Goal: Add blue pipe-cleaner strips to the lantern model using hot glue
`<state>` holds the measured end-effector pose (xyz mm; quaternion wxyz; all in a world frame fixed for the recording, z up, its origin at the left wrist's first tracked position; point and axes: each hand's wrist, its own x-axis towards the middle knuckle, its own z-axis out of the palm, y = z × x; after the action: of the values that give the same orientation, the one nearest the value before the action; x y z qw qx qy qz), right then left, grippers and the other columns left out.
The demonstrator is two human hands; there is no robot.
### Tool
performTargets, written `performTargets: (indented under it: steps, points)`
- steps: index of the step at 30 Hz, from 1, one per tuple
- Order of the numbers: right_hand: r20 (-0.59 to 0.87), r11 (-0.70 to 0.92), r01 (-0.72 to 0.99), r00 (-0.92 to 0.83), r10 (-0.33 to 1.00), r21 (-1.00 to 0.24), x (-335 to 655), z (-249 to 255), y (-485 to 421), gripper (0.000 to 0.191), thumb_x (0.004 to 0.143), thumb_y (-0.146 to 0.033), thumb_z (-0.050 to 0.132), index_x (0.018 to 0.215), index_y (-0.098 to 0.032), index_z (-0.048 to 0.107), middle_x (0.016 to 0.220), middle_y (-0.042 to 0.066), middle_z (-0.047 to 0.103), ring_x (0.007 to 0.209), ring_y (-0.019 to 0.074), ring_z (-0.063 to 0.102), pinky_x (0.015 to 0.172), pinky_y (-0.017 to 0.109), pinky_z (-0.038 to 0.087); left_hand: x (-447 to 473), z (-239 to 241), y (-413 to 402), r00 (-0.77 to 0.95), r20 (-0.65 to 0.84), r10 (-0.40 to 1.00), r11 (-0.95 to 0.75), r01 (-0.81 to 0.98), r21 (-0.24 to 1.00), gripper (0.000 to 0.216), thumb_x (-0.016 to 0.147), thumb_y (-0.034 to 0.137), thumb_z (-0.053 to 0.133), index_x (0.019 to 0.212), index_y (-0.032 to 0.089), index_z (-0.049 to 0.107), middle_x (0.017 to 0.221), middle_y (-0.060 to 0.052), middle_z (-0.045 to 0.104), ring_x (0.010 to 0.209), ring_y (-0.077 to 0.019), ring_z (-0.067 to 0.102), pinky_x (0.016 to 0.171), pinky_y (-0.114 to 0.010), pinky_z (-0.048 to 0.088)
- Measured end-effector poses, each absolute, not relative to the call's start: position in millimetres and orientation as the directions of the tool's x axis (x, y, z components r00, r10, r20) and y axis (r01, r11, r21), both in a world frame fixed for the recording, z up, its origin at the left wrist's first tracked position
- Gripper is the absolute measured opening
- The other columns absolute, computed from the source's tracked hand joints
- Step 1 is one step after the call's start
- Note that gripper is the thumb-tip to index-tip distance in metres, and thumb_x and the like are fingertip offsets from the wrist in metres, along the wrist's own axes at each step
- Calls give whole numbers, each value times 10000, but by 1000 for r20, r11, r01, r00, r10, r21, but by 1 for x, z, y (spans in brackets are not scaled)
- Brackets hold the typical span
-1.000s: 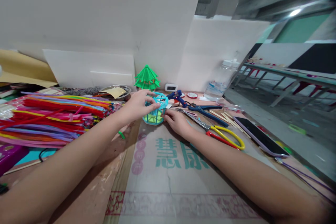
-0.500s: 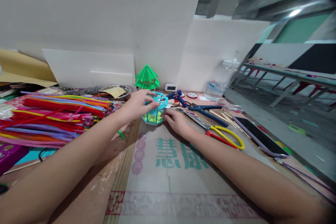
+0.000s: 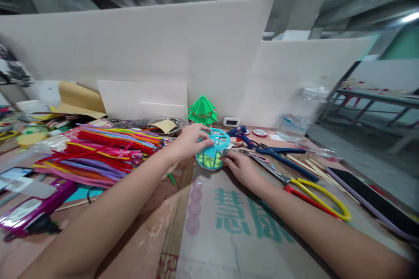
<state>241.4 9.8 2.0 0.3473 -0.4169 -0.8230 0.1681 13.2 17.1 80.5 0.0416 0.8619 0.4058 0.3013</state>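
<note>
A small turquoise lantern-shaped frame (image 3: pixel 212 150) made of pipe cleaners, with a yellow-green base, stands on a printed cardboard sheet (image 3: pixel 235 226). My left hand (image 3: pixel 189 141) is closed over its top and left side. My right hand (image 3: pixel 240 167) touches its lower right side with pinched fingers; what those fingers hold is hidden. Behind the frame stands a finished green tiered model (image 3: pixel 202 111).
A big pile of coloured pipe cleaners (image 3: pixel 98 150) lies at the left, with a magenta device (image 3: pixel 36 213) nearer me. Right of my hands are a blue glue gun (image 3: pixel 242 134), scissors with yellow and red handles (image 3: pixel 310 187), blue scissors (image 3: pixel 284 157), wooden sticks, a phone (image 3: pixel 376 202) and a plastic bottle (image 3: pixel 303 109). White boards stand behind.
The view has swung left and up, so everything sits further right and lower in the picture. My hands stay on the turquoise frame as before.
</note>
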Motion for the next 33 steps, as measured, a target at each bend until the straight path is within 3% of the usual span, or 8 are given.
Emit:
performTargets:
  steps: [6,15,21,29,33]
  points:
    - [420,581,549,-402,814,-601,241,2,10,229,944,-308,482,858,-209,669,875,65,714,808,226,619,758,328,458,10,87,16,468,502,728,-670,640,375,271,959,345,545,937,229,790,1262,-65,680,1239,-229,580,1060,-375,461]
    - [411,557,595,-376,830,-580,239,5,7,217,933,-270,489,783,-197,627,815,54,694,758,204,600,711,302,437,-3,97,16,439,456,774,-623,658,423,243,903,376,623,862,200,784,1238,-103,667,1217,-269,592,1042,-405,476]
    - [416,577,580,-400,816,-574,241,1,9,208,950,-266,490,821,-204,640,858,41,705,793,193,606,727,285,429,0,83,21,549,478,685,-723,592,356,248,928,382,588,945,224,779,1335,-110,602,1283,-280,532,1096,-462,423]
    - [408,570,593,-398,822,-568,242,2,8,188,943,-251,506,808,-199,627,835,40,689,768,189,594,706,281,410,7,78,23,530,467,708,-698,628,345,282,930,377,563,836,203,764,1274,-101,647,1209,-276,574,1061,-467,445]
    - [402,561,597,-392,827,-573,241,3,7,184,939,-244,503,821,-197,635,871,46,704,795,191,601,733,283,424,6,86,17,521,482,705,-707,568,421,314,947,389,517,962,208,774,1300,-102,646,1236,-265,576,1060,-442,459]
